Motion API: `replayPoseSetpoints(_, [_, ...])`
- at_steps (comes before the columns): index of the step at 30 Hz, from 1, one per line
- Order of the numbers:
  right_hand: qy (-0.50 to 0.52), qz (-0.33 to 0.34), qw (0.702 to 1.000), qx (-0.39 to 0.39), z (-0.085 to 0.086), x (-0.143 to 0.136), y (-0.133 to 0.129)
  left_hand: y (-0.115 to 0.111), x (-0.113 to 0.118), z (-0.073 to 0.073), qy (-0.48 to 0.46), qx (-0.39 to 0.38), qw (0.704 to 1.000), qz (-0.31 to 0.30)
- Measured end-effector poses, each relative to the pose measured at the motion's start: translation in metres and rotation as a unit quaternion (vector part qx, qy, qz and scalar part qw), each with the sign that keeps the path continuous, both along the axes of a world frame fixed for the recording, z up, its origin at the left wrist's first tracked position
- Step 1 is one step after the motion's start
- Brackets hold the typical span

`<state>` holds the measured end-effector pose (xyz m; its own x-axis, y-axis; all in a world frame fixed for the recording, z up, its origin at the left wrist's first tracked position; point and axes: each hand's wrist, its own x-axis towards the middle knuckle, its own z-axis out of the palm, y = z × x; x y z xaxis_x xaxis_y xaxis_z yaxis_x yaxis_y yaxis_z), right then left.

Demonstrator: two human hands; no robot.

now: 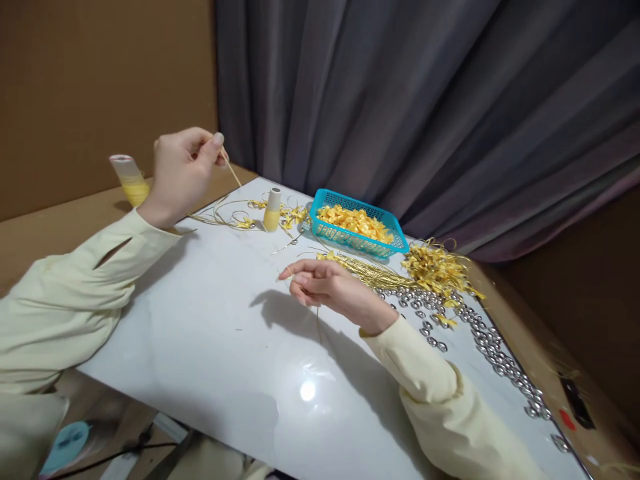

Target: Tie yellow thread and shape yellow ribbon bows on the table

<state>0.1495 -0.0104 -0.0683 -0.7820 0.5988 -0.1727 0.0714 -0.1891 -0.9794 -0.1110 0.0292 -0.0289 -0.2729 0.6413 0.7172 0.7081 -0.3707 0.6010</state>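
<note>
Left hand (183, 170): pinched on one thin, pale-yellow stick (233, 169), slanting down from grip
Right hand (327, 285): fingertips nearly together, can't tell on what
White-topped yellow thread cones (271, 219): two, either side of left hand
Turquoise plastic mesh basket (350, 244): one, beyond right hand

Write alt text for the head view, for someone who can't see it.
The person's left hand pinches a thin stick above a white table; the right hand is lower, fingers curled. Beyond sits a turquoise basket of yellow pieces, with small silver pieces scattered rightward.
</note>
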Motion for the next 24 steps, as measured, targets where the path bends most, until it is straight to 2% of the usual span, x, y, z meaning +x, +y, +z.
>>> replayPoseSetpoints(9, [-0.114,-0.008,0.992,0.053,-0.008,0.045,-0.018,0.004,-0.007,-0.004,0.004,-0.004,1.000,-0.001])
replayPoseSetpoints(16, [-0.243,-0.015,0.967,0.068,-0.009,0.073,-0.014,0.005,-0.012,-0.005,-0.007,-0.005,1.000,-0.012])
replayPoseSetpoints(20, [-0.237,-0.066,0.965,0.087,-0.006,0.085,-0.004,0.005,-0.011,-0.005,-0.014,-0.004,1.000,-0.013])
replayPoseSetpoints(24, [-0.162,-0.134,0.978,0.015,0.001,0.084,0.010,0.004,-0.010,-0.005,-0.010,-0.032,0.999,-0.008])
